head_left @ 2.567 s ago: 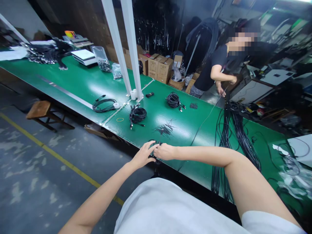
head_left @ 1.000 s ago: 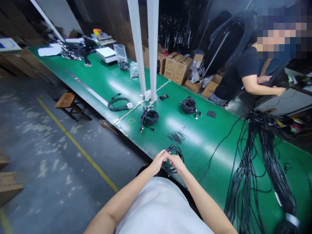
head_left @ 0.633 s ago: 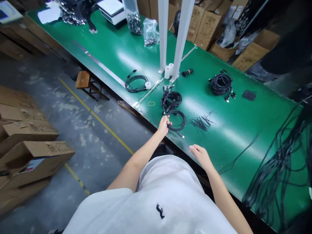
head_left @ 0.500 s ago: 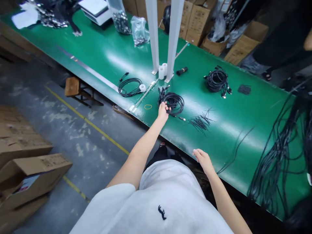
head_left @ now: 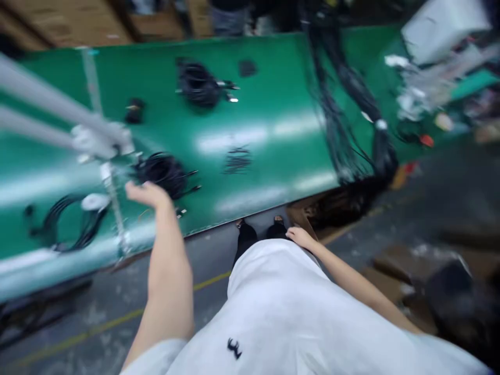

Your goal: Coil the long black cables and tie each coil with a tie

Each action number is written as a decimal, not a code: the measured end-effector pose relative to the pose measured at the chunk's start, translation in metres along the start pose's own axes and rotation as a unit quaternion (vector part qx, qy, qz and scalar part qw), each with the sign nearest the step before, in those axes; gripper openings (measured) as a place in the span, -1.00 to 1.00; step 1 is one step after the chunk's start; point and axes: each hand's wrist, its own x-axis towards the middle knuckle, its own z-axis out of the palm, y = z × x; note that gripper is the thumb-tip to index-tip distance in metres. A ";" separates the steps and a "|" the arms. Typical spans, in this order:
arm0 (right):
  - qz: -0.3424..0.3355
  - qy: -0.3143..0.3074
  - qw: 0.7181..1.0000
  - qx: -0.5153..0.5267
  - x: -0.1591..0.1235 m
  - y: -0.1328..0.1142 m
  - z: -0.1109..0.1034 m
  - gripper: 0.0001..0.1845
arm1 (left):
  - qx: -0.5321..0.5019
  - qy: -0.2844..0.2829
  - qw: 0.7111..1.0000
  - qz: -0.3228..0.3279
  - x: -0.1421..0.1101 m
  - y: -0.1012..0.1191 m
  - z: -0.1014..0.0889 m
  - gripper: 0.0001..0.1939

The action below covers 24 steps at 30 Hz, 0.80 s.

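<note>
My left hand reaches over the green table, its fingers apart and blurred by motion. Right beside it lies a coil of black cable with plug ends sticking out to the right. I see nothing held in that hand, though whether it touches the coil is unclear. Low at my side, in front of the table edge, hangs my right hand, fingers loose and nothing visible in them. A loose pile of thin black ties rests to the right of the coil.
Another black cable coil lies farther back. At left is a cable loop with a white roll on it. White posts rise from the table. Long black cables spread across its right part. Cardboard boxes stand behind.
My view has swung to the right, so the table appears turned. My left hand has let go of the cable coil. My right hand has dropped toward my side, off the table edge.
</note>
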 end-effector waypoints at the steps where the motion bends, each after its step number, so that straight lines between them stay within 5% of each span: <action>1: 0.043 0.016 0.999 0.018 0.003 0.019 -0.002 -0.81 | 0.025 0.015 0.999 0.021 -0.005 -0.005 0.001 -0.66; 5: 0.182 0.081 0.977 0.073 0.015 0.105 -0.032 -0.74 | 0.107 0.036 0.990 0.089 -0.054 -0.072 0.003 -0.81; 8: 0.221 0.141 0.961 0.089 0.034 0.162 -0.073 -0.64 | 0.173 -0.091 0.980 0.030 -0.127 -0.142 0.007 -0.84; 12: 0.207 0.207 0.952 0.087 0.084 0.214 -0.134 -0.57 | 0.195 -0.140 0.970 -0.026 -0.232 -0.199 0.037 -0.75; 17: 0.127 0.181 0.970 0.097 0.130 0.233 -0.169 -0.61 | 0.233 -0.243 0.939 -0.072 -0.315 -0.206 0.072 -0.55; 20: 0.088 0.156 0.979 0.094 0.134 0.228 -0.167 -0.64 | 0.282 -0.317 0.902 -0.078 -0.343 -0.200 0.079 -0.46; 24: 0.074 0.151 0.982 0.082 0.132 0.217 -0.161 -0.56 | 0.298 -0.314 0.899 -0.069 -0.372 -0.193 0.093 -0.42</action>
